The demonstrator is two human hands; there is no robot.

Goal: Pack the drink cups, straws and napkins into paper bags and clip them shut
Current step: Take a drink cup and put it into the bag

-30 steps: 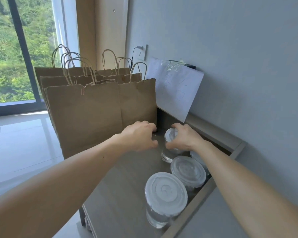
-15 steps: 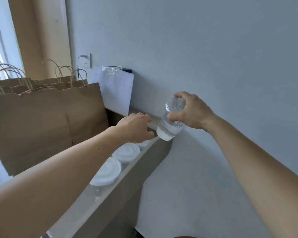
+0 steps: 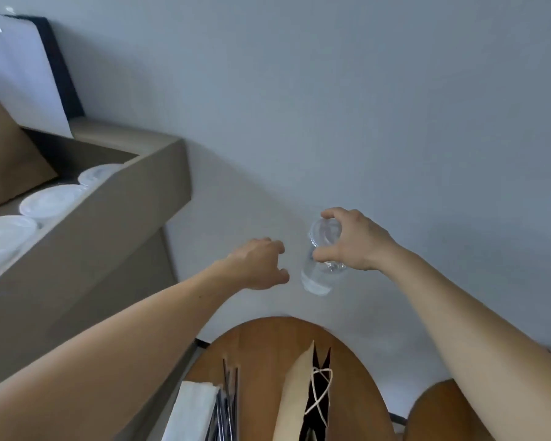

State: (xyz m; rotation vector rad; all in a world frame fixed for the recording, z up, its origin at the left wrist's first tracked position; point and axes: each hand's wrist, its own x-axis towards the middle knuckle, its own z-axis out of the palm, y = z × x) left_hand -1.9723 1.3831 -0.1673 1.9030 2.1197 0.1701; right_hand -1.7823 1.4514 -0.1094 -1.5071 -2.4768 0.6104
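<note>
My right hand (image 3: 352, 241) grips a clear lidded drink cup (image 3: 318, 275) by its top and holds it in the air in front of the grey wall. My left hand (image 3: 258, 264) hovers just left of the cup, fingers loosely curled, holding nothing. Below them an open brown paper bag (image 3: 296, 393) with string handles stands on a round wooden table (image 3: 261, 345). White napkins (image 3: 193, 409) and dark straws (image 3: 228, 396) lie on the table to the left of the bag. Three more lidded cups (image 3: 50, 200) stand on the shelf at the left.
A grey-brown shelf unit (image 3: 134, 211) with a raised rim fills the left side. A brown paper bag (image 3: 4, 154) and a white sheet on a dark board (image 3: 23, 68) stand at its back. A second wooden surface (image 3: 439, 412) shows at the lower right.
My right hand has carried the cup off the shelf, rightward and down toward the round table. My left hand followed beside it. The view swung from the shelf to the table with the open bag.
</note>
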